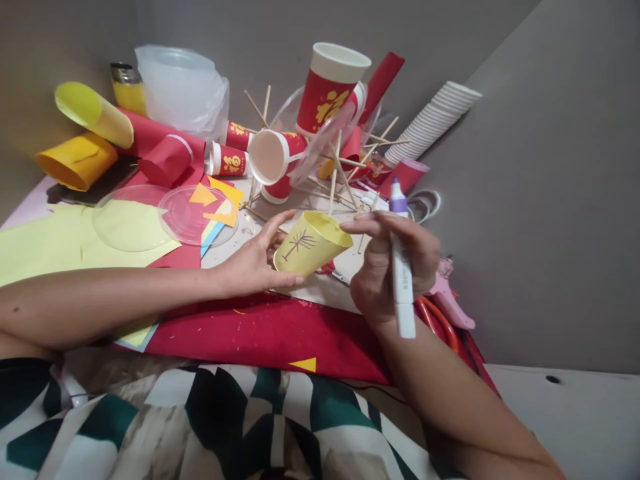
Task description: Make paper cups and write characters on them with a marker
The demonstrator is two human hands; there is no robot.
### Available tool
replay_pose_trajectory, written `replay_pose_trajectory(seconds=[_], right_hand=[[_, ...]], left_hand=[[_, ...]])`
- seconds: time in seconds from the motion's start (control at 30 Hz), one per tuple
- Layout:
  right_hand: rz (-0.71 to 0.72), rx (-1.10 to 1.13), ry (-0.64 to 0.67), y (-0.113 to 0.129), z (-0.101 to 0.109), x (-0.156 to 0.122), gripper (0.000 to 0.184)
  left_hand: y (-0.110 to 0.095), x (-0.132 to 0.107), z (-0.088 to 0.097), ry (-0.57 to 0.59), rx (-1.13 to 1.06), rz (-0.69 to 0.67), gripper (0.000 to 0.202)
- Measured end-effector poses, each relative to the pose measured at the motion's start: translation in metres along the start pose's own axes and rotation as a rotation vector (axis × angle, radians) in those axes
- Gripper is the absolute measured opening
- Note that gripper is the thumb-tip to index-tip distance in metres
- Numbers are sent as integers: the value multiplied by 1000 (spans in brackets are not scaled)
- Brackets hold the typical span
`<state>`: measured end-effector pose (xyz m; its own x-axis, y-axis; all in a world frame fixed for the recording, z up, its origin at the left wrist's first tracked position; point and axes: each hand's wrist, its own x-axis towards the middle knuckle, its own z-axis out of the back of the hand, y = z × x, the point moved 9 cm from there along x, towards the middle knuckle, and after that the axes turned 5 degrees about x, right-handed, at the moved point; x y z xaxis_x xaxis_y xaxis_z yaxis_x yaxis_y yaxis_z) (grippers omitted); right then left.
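My left hand is wrapped round a yellow paper tube near its lower end. The tube is tilted, with its open rim up and to the right, and a purple palm-like drawing marks its side. Between the fingers of my right hand sits a white marker with a purple collar; its dark tip points up, away from the paper. The right index finger reaches to the rim of the tube, and whether it touches I cannot tell.
Behind my hands stand red-and-white paper cups, joined wooden sticks and a stack of white cups. Clear plastic lids and yellow paper lie left. A pink glue gun is by my right wrist.
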<state>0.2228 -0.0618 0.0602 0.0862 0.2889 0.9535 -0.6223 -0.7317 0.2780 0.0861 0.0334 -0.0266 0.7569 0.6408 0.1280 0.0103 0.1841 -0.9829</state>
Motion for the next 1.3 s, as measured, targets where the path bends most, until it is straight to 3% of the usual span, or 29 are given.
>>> replay_pose_trajectory(seconds=[0.4,0.73,0.93,1.17,1.3], right_hand=[[-1,-1,273,-13,-12,-1,47],[-93,-21,219,-8,-15,-13,45],[-135,37,277,7,-25,-15,46],[-130,123,246,-3,-14,6,42],[-173,153,326,-12,-17,12,38]], left_hand=[[4,2,-2,13,-186,36,114],[13,2,-4,5,-63,51,124],[1,1,0,-31,78,-31,101],[7,5,-3,102,-240,146,94],[9,4,-14,235,-443,267,72]])
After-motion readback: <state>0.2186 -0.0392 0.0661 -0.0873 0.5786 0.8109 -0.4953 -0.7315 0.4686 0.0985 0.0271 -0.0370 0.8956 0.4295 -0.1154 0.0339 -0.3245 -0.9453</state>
